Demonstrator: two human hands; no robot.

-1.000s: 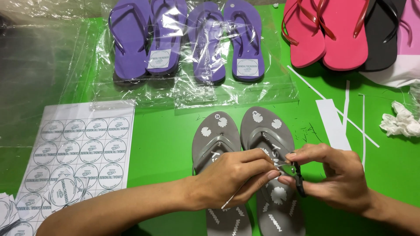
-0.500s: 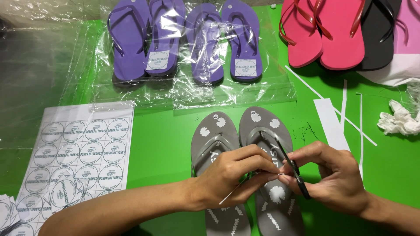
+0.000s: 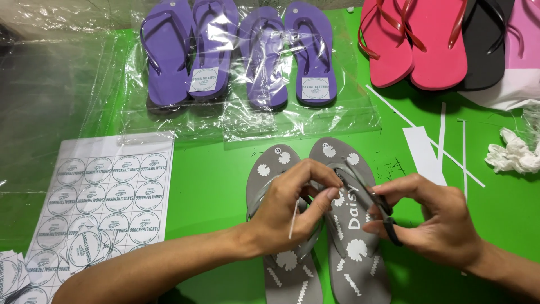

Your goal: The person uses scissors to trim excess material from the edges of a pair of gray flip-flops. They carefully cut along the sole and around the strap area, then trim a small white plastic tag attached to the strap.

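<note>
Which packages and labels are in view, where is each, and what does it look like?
Left bag: clear plastic, top left, purple flip-flops with a square white label.
Right bag: clear plastic, top centre, purple pair with a square white label.
Sticker sheet: left, white rectangle with rows of round white stickers.
Size dots: small white circles on the grey flip-flops' heels.

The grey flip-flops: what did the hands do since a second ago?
The right hand tilted its small black scissors upward toward the strap, and the left hand slid slightly up the grey flip-flops, still pinching a thin white strip. Purple pairs and sticker sheet stayed put.
</note>
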